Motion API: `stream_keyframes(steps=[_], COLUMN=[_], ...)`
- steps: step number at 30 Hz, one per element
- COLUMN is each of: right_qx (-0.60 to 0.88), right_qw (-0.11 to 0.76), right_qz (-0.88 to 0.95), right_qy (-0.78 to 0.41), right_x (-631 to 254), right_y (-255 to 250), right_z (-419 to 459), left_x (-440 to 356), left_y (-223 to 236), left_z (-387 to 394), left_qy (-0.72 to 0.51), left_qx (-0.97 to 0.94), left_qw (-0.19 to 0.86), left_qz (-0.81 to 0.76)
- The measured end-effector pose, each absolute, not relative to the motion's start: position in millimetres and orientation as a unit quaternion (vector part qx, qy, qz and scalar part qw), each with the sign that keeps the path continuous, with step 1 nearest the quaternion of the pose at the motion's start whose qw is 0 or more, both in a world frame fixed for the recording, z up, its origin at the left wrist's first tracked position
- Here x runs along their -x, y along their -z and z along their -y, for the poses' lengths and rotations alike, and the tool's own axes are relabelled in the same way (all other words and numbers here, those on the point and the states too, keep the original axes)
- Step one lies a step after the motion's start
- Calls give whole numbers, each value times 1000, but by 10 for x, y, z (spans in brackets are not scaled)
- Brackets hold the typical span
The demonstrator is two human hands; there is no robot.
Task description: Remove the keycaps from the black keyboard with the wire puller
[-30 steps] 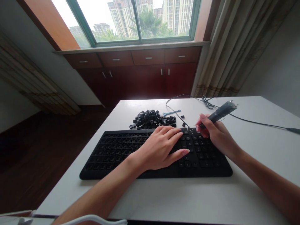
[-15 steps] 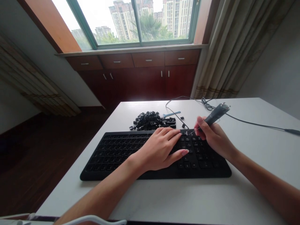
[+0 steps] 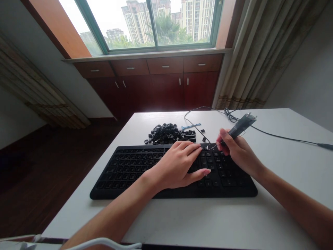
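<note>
A black keyboard lies on the white table; most of its left part shows bare sockets without keycaps, while keycaps sit on the right part. My left hand rests on its middle, palm down, with the fingers stretched out and the thumb apart. In my right hand is a wire keycap puller with a dark handle, held slanting. Its wire loops reach down to the top row of keys, close to my left fingertips. Whether the wires grip a keycap is too small to tell.
Behind the keyboard is a heap of loose black keycaps, with a blue tool beside it. A black cable runs across the white table to the right. A white curved bar crosses the lower left.
Both hands and the keycap puller keep almost the same place over the keyboard. The whole view has shifted very slightly.
</note>
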State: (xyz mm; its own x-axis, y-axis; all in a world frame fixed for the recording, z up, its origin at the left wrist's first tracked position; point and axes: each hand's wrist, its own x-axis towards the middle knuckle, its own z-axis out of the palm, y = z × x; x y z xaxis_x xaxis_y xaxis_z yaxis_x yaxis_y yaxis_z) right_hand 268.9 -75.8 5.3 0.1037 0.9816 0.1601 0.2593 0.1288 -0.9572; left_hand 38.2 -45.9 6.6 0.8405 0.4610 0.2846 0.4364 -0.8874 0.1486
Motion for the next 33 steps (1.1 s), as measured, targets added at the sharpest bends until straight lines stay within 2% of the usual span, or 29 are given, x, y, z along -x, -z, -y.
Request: stream_keyframes(steps=[8, 12, 27, 33], right_qx=[515, 502, 524, 558], right_qw=[601, 621, 588, 531], right_qz=[429, 385, 451, 522], right_qy=[-436, -464, -420, -366], right_x=[-2777, -2801, -2754, -2709], right_y=[-47, -36, -26, -51], right_z=[682, 648, 679, 718], left_x=[-369, -371, -373, -362], left_y=[-40, -32, -18, -22], left_z=[449, 442, 428, 431], left_qy=[-165, -167, -172, -167], left_qx=[-958, -958, -958, -958], left_qw=[37, 37, 38, 34], left_qz=[-230, -232, -229, -231])
